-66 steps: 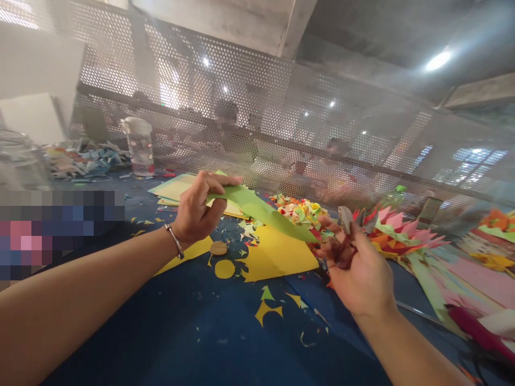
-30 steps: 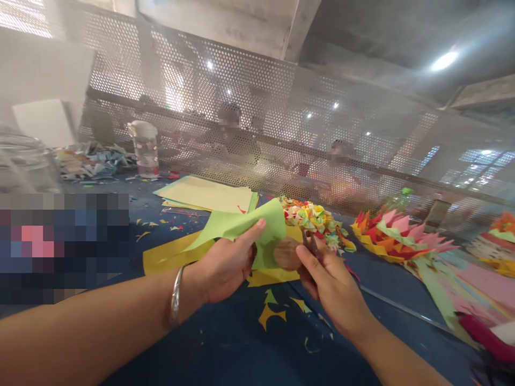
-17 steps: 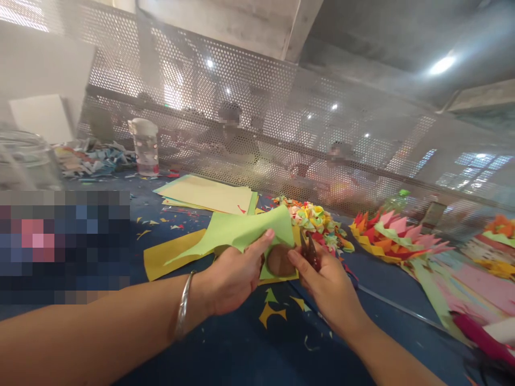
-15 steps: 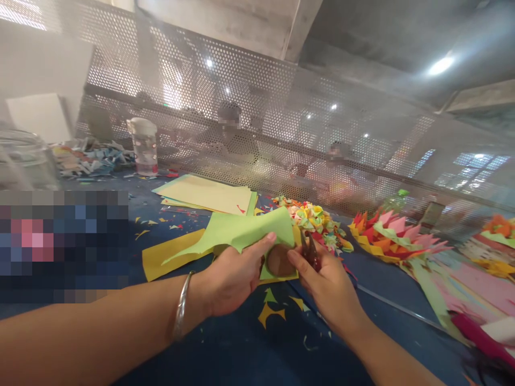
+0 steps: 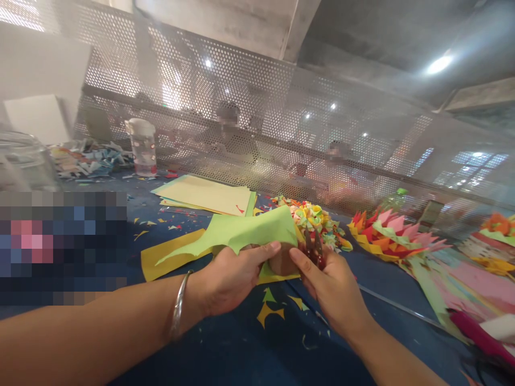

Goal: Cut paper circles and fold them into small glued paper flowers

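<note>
My left hand [image 5: 233,279], with a silver bangle on its wrist, is closed on a sheet of light green paper [image 5: 257,228] that has curved cut edges. The thumb presses on a round brown disc [image 5: 281,261] lying against the paper. Closed as well, my right hand [image 5: 332,281] has its thumb at the disc's right edge. Dark pointed blades, seemingly of small scissors [image 5: 314,247], stick up between its fingers; their handles are hidden. Yellow paper [image 5: 164,260] lies under the green sheet.
Paper scraps [image 5: 270,313] litter the blue tabletop [image 5: 225,354]. Behind my hands are a paper stack [image 5: 201,194] and small folded pieces [image 5: 314,217]. Pointed paper flowers [image 5: 392,233] stand right. A bottle [image 5: 141,147] and glass jar [image 5: 26,161] are left, before a perforated screen [image 5: 181,102].
My left thumb has slid a little right over the brown disc, covering more of it. My right hand has shifted slightly right, and the blades have turned a bit.
</note>
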`<state>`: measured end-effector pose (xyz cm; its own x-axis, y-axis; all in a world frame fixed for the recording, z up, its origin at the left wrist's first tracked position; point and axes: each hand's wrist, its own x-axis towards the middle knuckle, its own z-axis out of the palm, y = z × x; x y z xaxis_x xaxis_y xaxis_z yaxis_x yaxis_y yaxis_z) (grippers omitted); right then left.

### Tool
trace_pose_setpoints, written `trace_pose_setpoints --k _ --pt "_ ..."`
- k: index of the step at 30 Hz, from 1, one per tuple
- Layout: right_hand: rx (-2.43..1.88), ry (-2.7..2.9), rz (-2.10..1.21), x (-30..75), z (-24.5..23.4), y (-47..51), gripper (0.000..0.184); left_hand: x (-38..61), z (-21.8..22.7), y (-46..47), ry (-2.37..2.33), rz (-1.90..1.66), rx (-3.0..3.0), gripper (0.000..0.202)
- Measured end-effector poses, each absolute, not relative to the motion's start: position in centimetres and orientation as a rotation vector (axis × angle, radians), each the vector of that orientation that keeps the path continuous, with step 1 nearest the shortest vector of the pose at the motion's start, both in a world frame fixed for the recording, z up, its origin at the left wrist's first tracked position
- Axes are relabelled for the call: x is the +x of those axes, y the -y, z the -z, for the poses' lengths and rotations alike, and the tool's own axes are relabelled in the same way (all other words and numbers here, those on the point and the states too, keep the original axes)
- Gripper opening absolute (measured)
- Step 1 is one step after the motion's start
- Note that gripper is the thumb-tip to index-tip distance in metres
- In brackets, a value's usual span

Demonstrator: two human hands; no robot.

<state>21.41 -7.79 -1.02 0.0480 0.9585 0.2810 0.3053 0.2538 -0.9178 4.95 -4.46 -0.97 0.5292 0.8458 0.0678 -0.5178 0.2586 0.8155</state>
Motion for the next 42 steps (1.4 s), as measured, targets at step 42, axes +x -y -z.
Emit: trace_pose_setpoints --k 42 --pt "-1.288 1.537 -0.874 21.74 0.61 8.24 0.052 4.13 1.36 3.97 -0.616 -0.997 1.340 0.019"
